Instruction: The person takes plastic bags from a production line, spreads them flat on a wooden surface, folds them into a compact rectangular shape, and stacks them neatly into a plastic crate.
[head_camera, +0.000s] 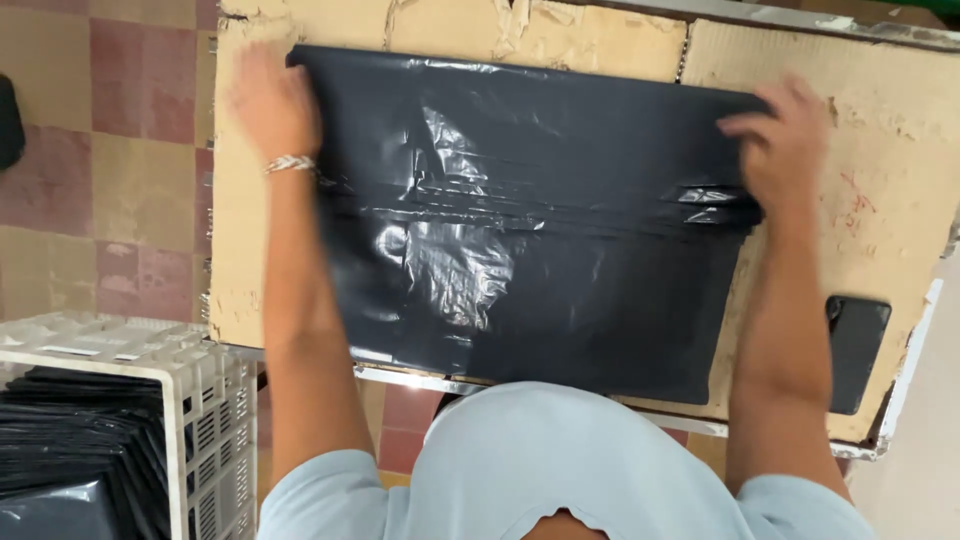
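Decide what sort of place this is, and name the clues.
Probably a small packing workshop: a cardboard-covered worktable where both hands flatten a black plastic bag, a white crate holding stacked black bags, and a tiled floor.

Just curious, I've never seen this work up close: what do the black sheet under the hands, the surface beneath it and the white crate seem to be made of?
The black sheet looks like thin glossy plastic film: it wrinkles and throws bright glare. The surface beneath seems to be worn brown cardboard, matte, with torn, peeling edges. The white crate appears to be rigid moulded plastic, with slotted walls.
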